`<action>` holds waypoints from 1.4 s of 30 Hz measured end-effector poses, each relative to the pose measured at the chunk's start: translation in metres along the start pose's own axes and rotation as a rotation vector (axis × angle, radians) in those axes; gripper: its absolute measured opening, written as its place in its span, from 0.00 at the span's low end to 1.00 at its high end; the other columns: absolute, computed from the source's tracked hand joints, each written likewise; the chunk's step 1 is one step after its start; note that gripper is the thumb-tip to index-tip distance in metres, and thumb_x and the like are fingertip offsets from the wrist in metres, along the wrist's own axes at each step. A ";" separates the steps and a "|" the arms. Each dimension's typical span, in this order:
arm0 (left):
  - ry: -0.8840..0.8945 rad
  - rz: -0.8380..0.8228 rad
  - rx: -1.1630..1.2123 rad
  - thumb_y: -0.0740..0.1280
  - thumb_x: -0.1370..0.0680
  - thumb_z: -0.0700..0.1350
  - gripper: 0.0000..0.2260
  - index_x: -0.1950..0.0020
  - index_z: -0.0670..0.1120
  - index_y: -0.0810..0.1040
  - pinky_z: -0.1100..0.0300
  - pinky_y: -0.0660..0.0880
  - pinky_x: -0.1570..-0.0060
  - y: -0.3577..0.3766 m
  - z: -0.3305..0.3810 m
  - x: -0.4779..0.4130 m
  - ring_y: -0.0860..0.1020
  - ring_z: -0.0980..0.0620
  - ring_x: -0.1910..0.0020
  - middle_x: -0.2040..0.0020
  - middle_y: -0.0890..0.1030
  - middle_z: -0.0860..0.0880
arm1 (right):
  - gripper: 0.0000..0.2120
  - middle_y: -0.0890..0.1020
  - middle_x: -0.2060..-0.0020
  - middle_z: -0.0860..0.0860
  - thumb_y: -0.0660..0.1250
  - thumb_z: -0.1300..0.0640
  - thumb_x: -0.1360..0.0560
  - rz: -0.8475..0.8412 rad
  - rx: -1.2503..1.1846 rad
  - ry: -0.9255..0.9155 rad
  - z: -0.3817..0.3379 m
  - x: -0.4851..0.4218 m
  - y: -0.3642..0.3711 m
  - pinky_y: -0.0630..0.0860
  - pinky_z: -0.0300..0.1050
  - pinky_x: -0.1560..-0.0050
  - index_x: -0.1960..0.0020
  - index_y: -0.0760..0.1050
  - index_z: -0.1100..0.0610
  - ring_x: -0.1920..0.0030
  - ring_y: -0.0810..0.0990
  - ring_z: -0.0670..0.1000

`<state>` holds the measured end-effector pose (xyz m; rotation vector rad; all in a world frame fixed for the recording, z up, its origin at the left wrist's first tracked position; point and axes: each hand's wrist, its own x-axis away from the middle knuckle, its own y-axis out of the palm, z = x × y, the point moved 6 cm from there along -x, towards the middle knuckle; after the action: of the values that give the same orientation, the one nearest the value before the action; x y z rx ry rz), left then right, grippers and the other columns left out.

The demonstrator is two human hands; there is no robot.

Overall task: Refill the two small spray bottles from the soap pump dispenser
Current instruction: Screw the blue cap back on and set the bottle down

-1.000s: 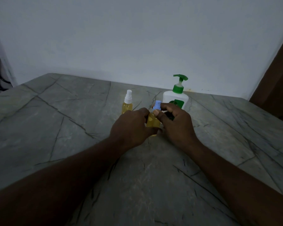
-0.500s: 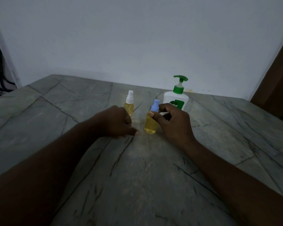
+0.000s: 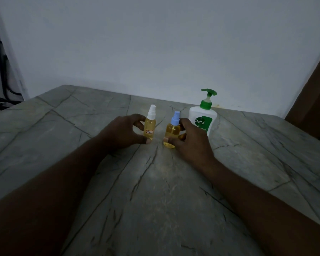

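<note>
On the grey, dark-veined stone tabletop (image 3: 155, 191), near its far edge, stand the two small spray bottles and the soap dispenser, all upright. The left hand (image 3: 122, 132) is curled round the white-capped spray bottle (image 3: 150, 124): the thumb lies across the front of its base and the fingers wrap behind its left side. This bottle holds yellow liquid up to near its neck and carries a small white label with a red border. Just to its right, apart from it, is the blue-capped spray bottle (image 3: 172, 131), rounder and also full of yellow liquid. The right hand (image 3: 190, 143) grips it, with the thumb pressed low on the front and the fingers bent round the back and right side. Both caps are on. Behind the right hand, close to the blue-capped bottle, stands the white Dettol pump dispenser (image 3: 203, 119) with its green pump head pointing right. A pale wall (image 3: 155, 43) rises behind the table, dark cables (image 3: 2, 71) hang at the far left, and a brown panel (image 3: 314, 108) shows at the right edge
</note>
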<state>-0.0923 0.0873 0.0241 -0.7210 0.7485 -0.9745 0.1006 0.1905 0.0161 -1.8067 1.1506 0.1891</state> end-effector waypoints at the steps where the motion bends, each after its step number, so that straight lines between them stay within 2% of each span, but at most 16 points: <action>1: 0.003 0.016 0.026 0.79 0.31 0.55 0.35 0.27 0.52 0.71 0.56 0.69 0.44 0.001 0.001 0.000 0.76 0.54 0.42 0.38 0.81 0.54 | 0.30 0.81 0.40 0.48 0.77 0.43 0.27 -0.008 0.000 0.005 -0.001 -0.002 0.002 0.71 0.34 0.54 0.29 0.73 0.51 0.47 0.78 0.45; 5: 0.018 0.054 0.032 0.78 0.31 0.57 0.32 0.30 0.53 0.73 0.58 0.69 0.47 0.005 0.003 -0.001 0.78 0.54 0.44 0.39 0.81 0.52 | 0.30 0.82 0.40 0.49 0.76 0.43 0.27 -0.025 -0.015 0.031 -0.003 -0.011 0.009 0.77 0.43 0.51 0.29 0.72 0.52 0.53 0.80 0.47; 10: 0.031 0.099 0.016 0.77 0.29 0.58 0.28 0.32 0.53 0.75 0.64 0.69 0.58 0.005 0.002 -0.003 0.78 0.57 0.51 0.43 0.82 0.54 | 0.28 0.82 0.42 0.49 0.77 0.44 0.26 -0.015 -0.018 0.025 -0.007 -0.023 0.017 0.78 0.43 0.52 0.31 0.73 0.52 0.52 0.82 0.48; 18: 0.062 0.128 -0.017 0.75 0.26 0.55 0.17 0.40 0.51 0.80 0.65 0.68 0.63 0.003 0.003 -0.002 0.76 0.63 0.60 0.47 0.83 0.55 | 0.29 0.83 0.41 0.50 0.76 0.43 0.26 -0.009 -0.024 0.024 -0.009 -0.026 0.021 0.81 0.47 0.48 0.30 0.72 0.52 0.54 0.81 0.47; 27: 0.035 0.101 -0.036 0.74 0.25 0.55 0.20 0.36 0.50 0.78 0.66 0.67 0.62 0.004 0.002 -0.004 0.76 0.63 0.59 0.43 0.83 0.52 | 0.33 0.81 0.36 0.52 0.74 0.42 0.25 -0.035 0.003 0.030 -0.008 -0.024 0.022 0.77 0.42 0.49 0.25 0.69 0.52 0.51 0.81 0.47; 30: 0.020 0.098 -0.038 0.74 0.25 0.56 0.22 0.34 0.51 0.76 0.61 0.71 0.56 0.005 0.003 -0.005 0.79 0.56 0.53 0.41 0.82 0.52 | 0.34 0.80 0.35 0.51 0.73 0.41 0.25 -0.006 -0.004 0.027 -0.010 -0.021 0.016 0.80 0.44 0.49 0.24 0.69 0.53 0.51 0.82 0.47; 32: -0.007 0.087 -0.040 0.75 0.27 0.57 0.26 0.32 0.52 0.74 0.57 0.72 0.51 0.007 0.004 -0.005 0.79 0.53 0.48 0.39 0.82 0.52 | 0.30 0.81 0.38 0.49 0.73 0.41 0.24 0.083 -0.001 0.027 -0.010 -0.020 0.003 0.82 0.46 0.51 0.27 0.71 0.52 0.53 0.83 0.46; 34: -0.026 0.085 -0.048 0.76 0.28 0.58 0.28 0.30 0.52 0.73 0.57 0.72 0.52 0.008 0.004 -0.005 0.79 0.52 0.48 0.39 0.81 0.52 | 0.21 0.83 0.49 0.45 0.73 0.43 0.24 0.247 0.034 -0.036 -0.012 -0.017 -0.018 0.82 0.46 0.58 0.37 0.77 0.52 0.60 0.81 0.42; 36: -0.029 0.092 -0.051 0.76 0.28 0.59 0.29 0.31 0.53 0.73 0.57 0.71 0.53 0.007 0.004 -0.004 0.78 0.53 0.50 0.39 0.81 0.52 | 0.14 0.81 0.59 0.44 0.73 0.43 0.24 0.423 0.096 -0.128 -0.014 -0.014 -0.041 0.78 0.44 0.63 0.47 0.78 0.52 0.64 0.78 0.44; 37: -0.028 0.099 -0.047 0.76 0.29 0.60 0.29 0.31 0.53 0.73 0.58 0.71 0.53 0.006 0.004 -0.003 0.78 0.53 0.51 0.39 0.82 0.53 | 0.14 0.79 0.61 0.45 0.73 0.42 0.24 0.506 0.137 -0.147 -0.013 -0.012 -0.053 0.74 0.42 0.65 0.50 0.77 0.52 0.64 0.77 0.46; 39: -0.028 0.108 -0.039 0.76 0.29 0.60 0.28 0.32 0.53 0.74 0.58 0.71 0.55 0.006 0.005 -0.002 0.78 0.54 0.51 0.40 0.82 0.53 | 0.17 0.77 0.59 0.48 0.72 0.41 0.26 0.648 0.196 -0.109 -0.003 -0.012 -0.073 0.67 0.40 0.65 0.51 0.75 0.54 0.59 0.74 0.49; 42: -0.033 0.103 -0.042 0.76 0.29 0.60 0.29 0.32 0.53 0.73 0.58 0.71 0.55 0.006 0.005 -0.003 0.78 0.53 0.51 0.40 0.82 0.53 | 0.25 0.75 0.49 0.52 0.74 0.39 0.29 0.735 0.126 0.020 0.026 -0.013 -0.091 0.70 0.42 0.58 0.45 0.73 0.57 0.51 0.74 0.52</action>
<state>-0.0863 0.0931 0.0228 -0.7265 0.7720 -0.8536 0.1723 0.2282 0.0668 -1.2100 1.7581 0.5099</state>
